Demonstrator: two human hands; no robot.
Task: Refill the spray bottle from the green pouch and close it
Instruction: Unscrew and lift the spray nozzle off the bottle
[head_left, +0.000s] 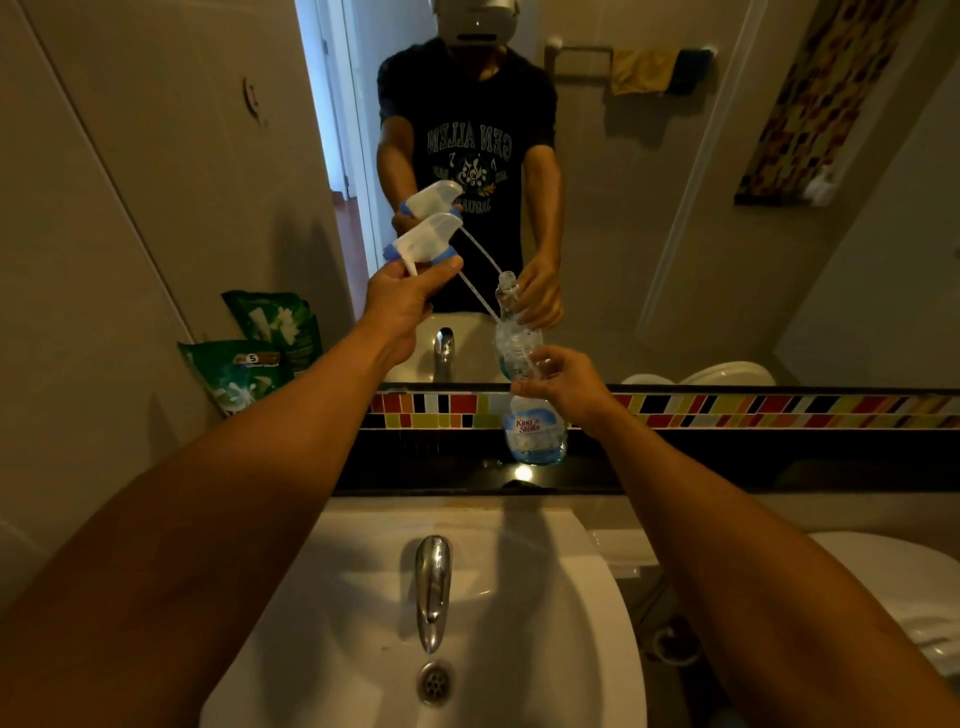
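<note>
A clear spray bottle (535, 431) with a blue-white label and a little blue liquid at its base stands on the black ledge under the mirror. My right hand (563, 382) grips it around the upper body. My left hand (410, 291) holds the white and blue trigger sprayer head (423, 239) lifted up and to the left; its thin dip tube (475, 293) slants down toward the bottle's open neck. The green pouch (236, 374) stands against the wall on the left end of the ledge, untouched.
A white sink (545, 597) with a chrome tap (432, 587) lies directly below my arms. A mirror (675, 208) fills the wall ahead and reflects the pouch, bottle and hands. A white toilet (893, 582) sits at the right. A coloured tile strip runs under the mirror.
</note>
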